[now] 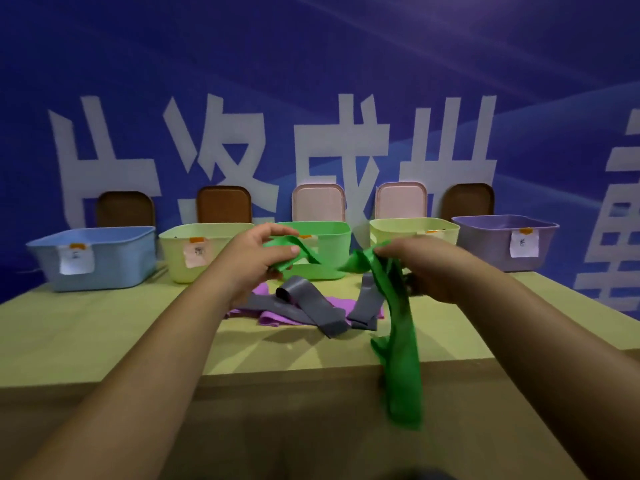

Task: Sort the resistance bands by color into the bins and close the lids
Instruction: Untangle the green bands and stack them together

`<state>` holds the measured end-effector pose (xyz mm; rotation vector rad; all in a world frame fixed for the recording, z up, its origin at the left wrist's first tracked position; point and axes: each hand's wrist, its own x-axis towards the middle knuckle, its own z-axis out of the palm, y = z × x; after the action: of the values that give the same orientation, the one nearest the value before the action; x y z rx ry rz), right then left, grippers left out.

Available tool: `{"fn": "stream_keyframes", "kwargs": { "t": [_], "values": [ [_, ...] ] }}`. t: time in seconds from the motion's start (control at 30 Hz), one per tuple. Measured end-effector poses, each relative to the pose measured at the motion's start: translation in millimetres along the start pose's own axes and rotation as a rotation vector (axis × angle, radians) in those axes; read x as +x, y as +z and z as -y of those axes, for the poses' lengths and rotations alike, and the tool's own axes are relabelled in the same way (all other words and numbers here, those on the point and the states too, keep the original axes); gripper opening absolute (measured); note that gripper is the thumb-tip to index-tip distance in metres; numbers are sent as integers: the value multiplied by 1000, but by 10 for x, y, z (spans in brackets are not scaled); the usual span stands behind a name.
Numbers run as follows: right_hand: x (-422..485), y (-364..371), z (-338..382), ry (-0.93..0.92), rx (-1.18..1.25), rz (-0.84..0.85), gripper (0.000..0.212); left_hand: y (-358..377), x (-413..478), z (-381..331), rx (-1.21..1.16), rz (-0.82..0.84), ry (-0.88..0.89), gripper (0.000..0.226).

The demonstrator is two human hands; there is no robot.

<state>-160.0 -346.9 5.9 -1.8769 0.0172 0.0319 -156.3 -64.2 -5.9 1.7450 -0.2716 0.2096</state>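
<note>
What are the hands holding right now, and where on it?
Both hold a green band: the left hand grips one end, the right hand grips it farther along; the rest hangs down.

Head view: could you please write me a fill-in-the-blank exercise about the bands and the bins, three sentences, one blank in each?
1. The band that the left hand and the right hand hold is ____.
2. The grey bands on the table lie over ____ bands.
3. The leftmost bin is ____.
Missing words: green; purple; blue.
</note>
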Motion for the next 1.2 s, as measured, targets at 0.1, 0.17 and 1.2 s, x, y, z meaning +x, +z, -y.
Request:
{"fn": "stream_keyframes", "kwargs": {
  "t": [0.1,0.17,1.2],
  "values": [
    [-94,176,1,-86,-141,-52,23,-71,-54,-246,200,-4,98,22],
    [-182,283,57,-145,-92,-77,29,-88,-82,-397,262,-24,163,18],
    [-200,944,303,-354,356,178,21,-162,-138,-477,-8,-84,182,25]
  ]
}}
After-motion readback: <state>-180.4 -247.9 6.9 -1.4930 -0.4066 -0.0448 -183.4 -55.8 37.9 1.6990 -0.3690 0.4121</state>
